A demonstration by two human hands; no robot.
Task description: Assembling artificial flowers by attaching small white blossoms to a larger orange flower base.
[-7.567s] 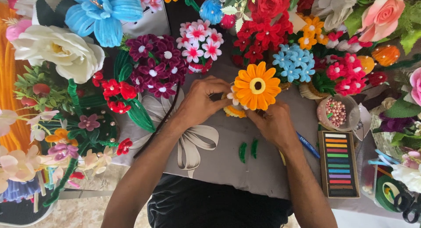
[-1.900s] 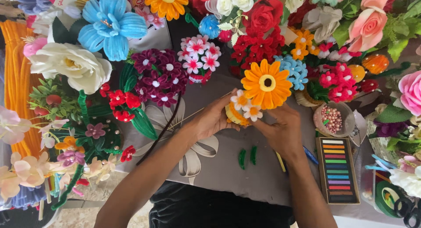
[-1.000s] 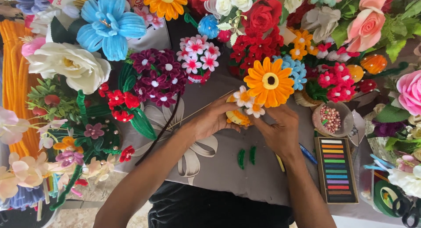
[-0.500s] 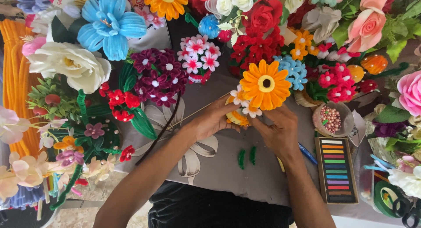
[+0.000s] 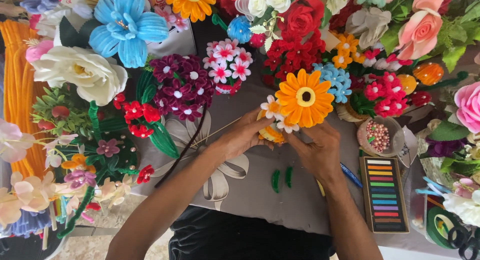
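Nearest, along the table's (image 5: 260, 205) near edge, grey cloth lies bare between the forearms, with two green pieces (image 5: 281, 178) on it. At the near right corner sits a flat box of coloured chalks (image 5: 383, 194). Up the middle, the left hand (image 5: 240, 137) pinches a small yellow bloom (image 5: 270, 133), and the right hand (image 5: 317, 150) curls under the orange daisy (image 5: 304, 98), gripping below its head. A bead bowl (image 5: 378, 135) stands just right. Beyond, flowers crowd the far edge; no room there.
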